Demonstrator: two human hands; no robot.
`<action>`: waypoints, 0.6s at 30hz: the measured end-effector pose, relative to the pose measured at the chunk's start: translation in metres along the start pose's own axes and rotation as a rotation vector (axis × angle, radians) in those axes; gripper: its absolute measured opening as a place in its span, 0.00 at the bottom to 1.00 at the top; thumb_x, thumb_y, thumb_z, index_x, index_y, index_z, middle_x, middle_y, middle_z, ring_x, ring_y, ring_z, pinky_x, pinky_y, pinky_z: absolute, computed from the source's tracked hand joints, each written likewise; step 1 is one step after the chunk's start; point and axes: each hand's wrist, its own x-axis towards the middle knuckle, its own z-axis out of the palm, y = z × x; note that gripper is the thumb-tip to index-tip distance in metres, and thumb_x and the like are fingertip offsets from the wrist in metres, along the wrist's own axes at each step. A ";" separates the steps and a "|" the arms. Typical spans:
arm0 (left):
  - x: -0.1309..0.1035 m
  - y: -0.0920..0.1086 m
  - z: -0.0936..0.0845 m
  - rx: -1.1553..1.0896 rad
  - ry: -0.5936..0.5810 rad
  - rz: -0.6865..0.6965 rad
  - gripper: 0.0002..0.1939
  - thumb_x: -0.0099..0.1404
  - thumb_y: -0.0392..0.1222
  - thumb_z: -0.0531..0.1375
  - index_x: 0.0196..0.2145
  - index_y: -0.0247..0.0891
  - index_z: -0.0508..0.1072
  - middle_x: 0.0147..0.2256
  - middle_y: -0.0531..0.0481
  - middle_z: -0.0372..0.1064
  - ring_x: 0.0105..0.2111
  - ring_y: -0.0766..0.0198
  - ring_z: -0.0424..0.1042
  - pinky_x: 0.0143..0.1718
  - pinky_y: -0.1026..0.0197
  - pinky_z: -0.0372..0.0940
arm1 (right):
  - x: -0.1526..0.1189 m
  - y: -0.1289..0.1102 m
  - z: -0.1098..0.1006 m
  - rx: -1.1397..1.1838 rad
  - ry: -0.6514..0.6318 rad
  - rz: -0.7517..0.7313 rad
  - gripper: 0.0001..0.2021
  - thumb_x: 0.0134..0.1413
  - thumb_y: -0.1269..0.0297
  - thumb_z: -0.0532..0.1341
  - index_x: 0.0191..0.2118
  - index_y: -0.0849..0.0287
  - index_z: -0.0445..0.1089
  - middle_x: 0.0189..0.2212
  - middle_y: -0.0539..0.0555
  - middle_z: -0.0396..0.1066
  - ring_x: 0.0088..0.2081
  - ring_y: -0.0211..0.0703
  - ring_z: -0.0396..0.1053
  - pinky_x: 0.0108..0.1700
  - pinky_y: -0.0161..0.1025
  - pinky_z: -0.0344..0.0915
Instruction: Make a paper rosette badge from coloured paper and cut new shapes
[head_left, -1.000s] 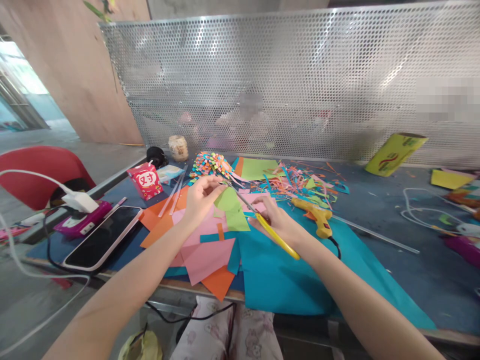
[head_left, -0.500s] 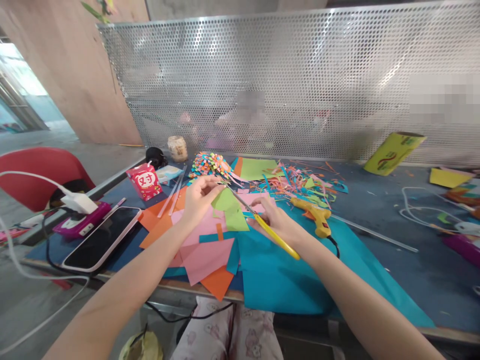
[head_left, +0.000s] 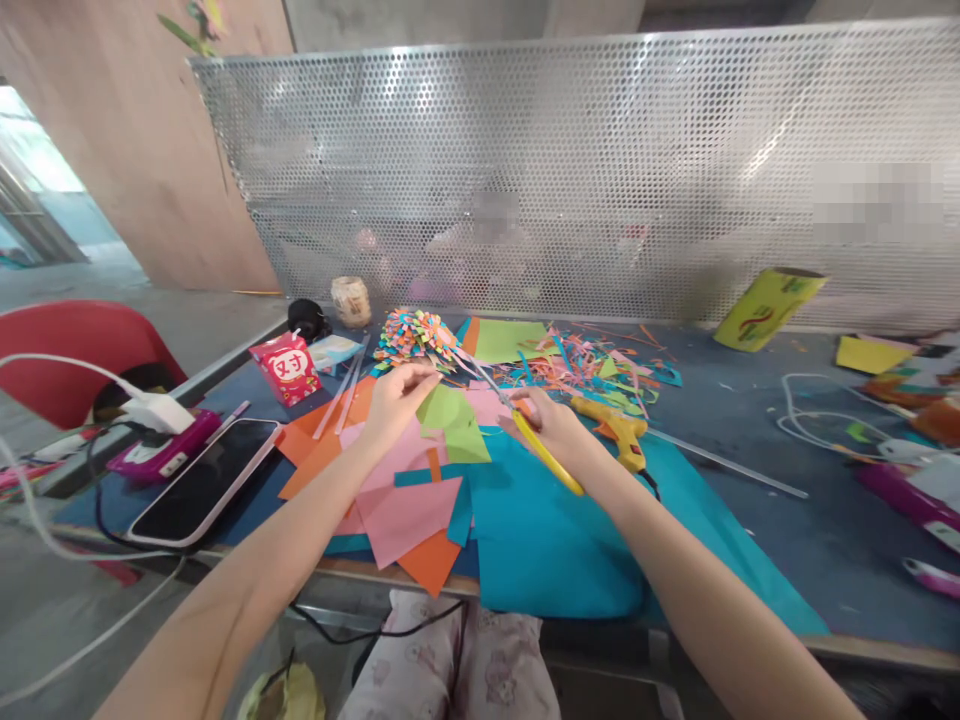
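Scissors (head_left: 544,450), one pair, one glue gun (head_left: 621,428)

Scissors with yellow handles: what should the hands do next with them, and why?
Probably bring the scissors toward the green paper beside the left hand: the right hand holds them, but the blades point past that paper. Whether the left hand grips the paper, I cannot tell.

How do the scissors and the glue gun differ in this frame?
The scissors are held in the right grip; the glue gun lies unheld. The scissors have slim metal blades; the glue gun has a bulkier body and a dark cord. Both show yellow.
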 end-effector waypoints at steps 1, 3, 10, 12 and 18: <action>0.000 -0.001 0.000 0.017 -0.051 -0.014 0.11 0.54 0.47 0.61 0.27 0.35 0.72 0.28 0.47 0.74 0.29 0.62 0.73 0.30 0.62 0.66 | 0.003 0.003 -0.001 -0.031 0.033 0.035 0.19 0.53 0.50 0.55 0.45 0.58 0.61 0.27 0.53 0.68 0.30 0.46 0.69 0.30 0.36 0.57; -0.001 -0.004 0.000 0.013 -0.232 -0.068 0.12 0.54 0.48 0.61 0.28 0.36 0.72 0.28 0.46 0.75 0.28 0.61 0.73 0.30 0.61 0.67 | 0.008 0.011 -0.001 -0.090 0.078 0.094 0.19 0.54 0.50 0.55 0.46 0.59 0.60 0.27 0.55 0.70 0.31 0.49 0.70 0.30 0.36 0.57; -0.007 -0.010 0.004 0.415 -0.482 0.095 0.14 0.58 0.51 0.57 0.33 0.37 0.70 0.32 0.44 0.73 0.33 0.59 0.72 0.36 0.57 0.65 | 0.016 0.023 0.000 -0.128 0.113 0.150 0.20 0.55 0.48 0.55 0.45 0.60 0.61 0.30 0.59 0.73 0.34 0.51 0.72 0.29 0.36 0.58; -0.007 -0.009 0.004 0.691 -0.394 0.157 0.18 0.57 0.57 0.57 0.32 0.37 0.68 0.31 0.43 0.72 0.34 0.56 0.71 0.38 0.56 0.64 | 0.016 0.022 0.000 -0.113 0.102 0.151 0.21 0.55 0.48 0.55 0.46 0.60 0.61 0.31 0.60 0.73 0.34 0.52 0.72 0.30 0.36 0.59; -0.006 0.001 0.018 1.258 -0.416 0.125 0.37 0.54 0.71 0.48 0.36 0.31 0.70 0.33 0.32 0.72 0.37 0.43 0.71 0.36 0.51 0.62 | 0.017 0.024 0.000 -0.093 0.104 0.163 0.22 0.55 0.46 0.54 0.46 0.60 0.62 0.32 0.61 0.74 0.37 0.55 0.72 0.32 0.37 0.60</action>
